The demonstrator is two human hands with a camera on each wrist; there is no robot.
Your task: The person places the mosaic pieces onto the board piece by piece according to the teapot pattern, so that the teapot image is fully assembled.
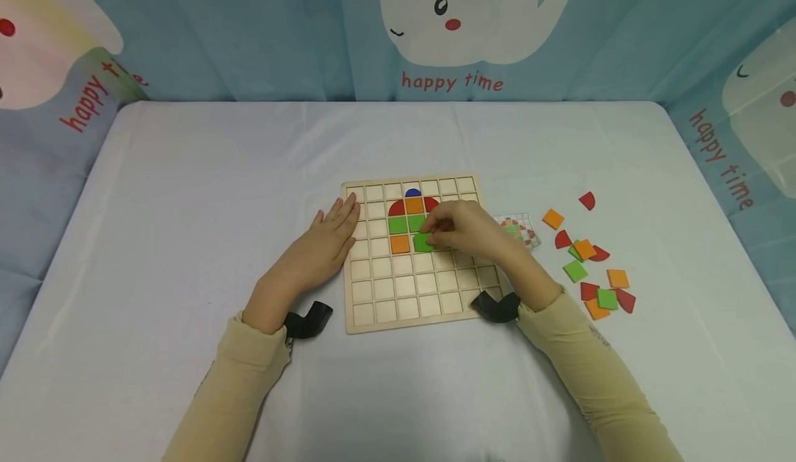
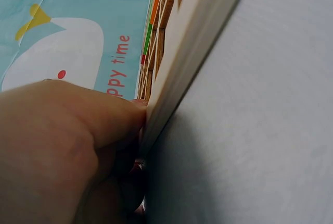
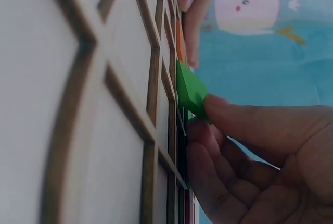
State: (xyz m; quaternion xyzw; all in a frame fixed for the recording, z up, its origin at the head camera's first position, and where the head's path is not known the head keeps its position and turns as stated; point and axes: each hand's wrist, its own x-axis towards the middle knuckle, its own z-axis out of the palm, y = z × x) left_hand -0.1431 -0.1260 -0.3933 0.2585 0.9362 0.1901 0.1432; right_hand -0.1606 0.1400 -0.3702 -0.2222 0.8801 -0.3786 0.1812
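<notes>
A wooden grid board (image 1: 405,286) lies on the white table, with a blue piece (image 1: 413,193), red quarter-round pieces (image 1: 396,208) and orange and green squares in its upper cells. My left hand (image 1: 323,244) rests along the board's left edge, fingers straight and fingertips over the rim. My right hand (image 1: 463,228) pinches a green square tile (image 1: 423,242) between thumb and fingers, right beside the orange square (image 1: 400,244). In the right wrist view the green tile (image 3: 190,89) is tilted over the grid, one corner close to a cell.
Right of the board lies a printed pattern card (image 1: 528,231), partly covered by the right forearm. Farther right, loose green (image 1: 575,271), orange (image 1: 553,219) and red pieces (image 1: 587,201) are scattered, some overlapping. A blue curtain (image 1: 249,34) stands behind the table.
</notes>
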